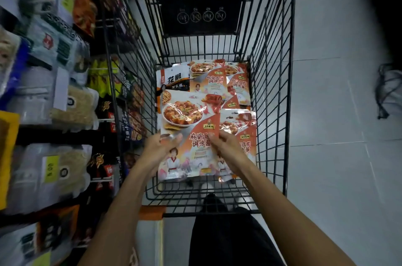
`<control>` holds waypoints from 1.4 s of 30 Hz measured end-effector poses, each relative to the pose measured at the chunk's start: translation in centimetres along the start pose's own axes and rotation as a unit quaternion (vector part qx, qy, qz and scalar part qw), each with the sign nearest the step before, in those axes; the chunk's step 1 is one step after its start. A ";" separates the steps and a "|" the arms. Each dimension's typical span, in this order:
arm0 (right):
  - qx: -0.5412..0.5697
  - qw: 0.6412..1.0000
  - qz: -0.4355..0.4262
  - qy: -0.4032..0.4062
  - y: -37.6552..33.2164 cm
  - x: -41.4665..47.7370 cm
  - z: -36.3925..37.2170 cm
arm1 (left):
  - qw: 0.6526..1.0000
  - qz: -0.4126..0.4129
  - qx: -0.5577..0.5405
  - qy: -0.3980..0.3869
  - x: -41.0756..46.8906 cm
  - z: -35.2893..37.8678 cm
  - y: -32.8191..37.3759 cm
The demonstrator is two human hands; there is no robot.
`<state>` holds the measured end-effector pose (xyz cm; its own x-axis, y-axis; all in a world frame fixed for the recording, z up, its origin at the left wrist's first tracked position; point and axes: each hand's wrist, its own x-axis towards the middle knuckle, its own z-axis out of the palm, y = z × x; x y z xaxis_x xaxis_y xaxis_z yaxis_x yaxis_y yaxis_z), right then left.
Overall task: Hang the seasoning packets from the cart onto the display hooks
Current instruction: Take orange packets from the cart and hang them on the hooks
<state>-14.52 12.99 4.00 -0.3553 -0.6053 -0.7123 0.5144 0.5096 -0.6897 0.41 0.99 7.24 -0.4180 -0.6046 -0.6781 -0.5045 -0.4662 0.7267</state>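
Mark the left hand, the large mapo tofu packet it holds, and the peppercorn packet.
left hand (162,146), head view, middle of the hand
large mapo tofu packet (185,113), head view, on the pictured dish
peppercorn packet (174,80), head view, on its black lettering

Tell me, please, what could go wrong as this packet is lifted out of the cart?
1. The left hand and right hand hold the glossy top packet only at its edges, so it may slip.
2. A second packet lies against it beside the right hand and might get dragged up, then fall.
3. The black packet looks like another product and could get hung in the wrong place.
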 end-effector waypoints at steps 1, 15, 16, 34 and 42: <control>-0.052 0.995 -0.028 0.075 0.9 0.5 -0.6 | 1.000 -0.007 0.002 0.013 0.3 0.0 -0.5; -0.394 0.850 0.140 0.322 6.8 5.4 -4.0 | 0.993 -0.072 -0.017 0.092 3.9 -1.1 -3.7; -0.400 0.847 0.139 0.323 6.9 5.6 -3.8 | 0.992 -0.077 -0.021 0.098 4.1 -1.1 -3.8; -0.104 0.936 0.121 0.314 6.8 5.1 -4.4 | 0.982 -0.098 -0.035 0.158 3.4 -1.8 -5.5; -0.044 0.970 0.081 0.227 6.4 3.5 -4.9 | 0.972 -0.134 -0.029 0.190 2.8 -1.0 -4.6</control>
<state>-16.30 17.13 -3.55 -0.5926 -0.1914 -0.7824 0.5310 0.6376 -0.5581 2.30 0.80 2.10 0.0361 -0.6466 -0.7620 -0.5095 -0.6678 0.5425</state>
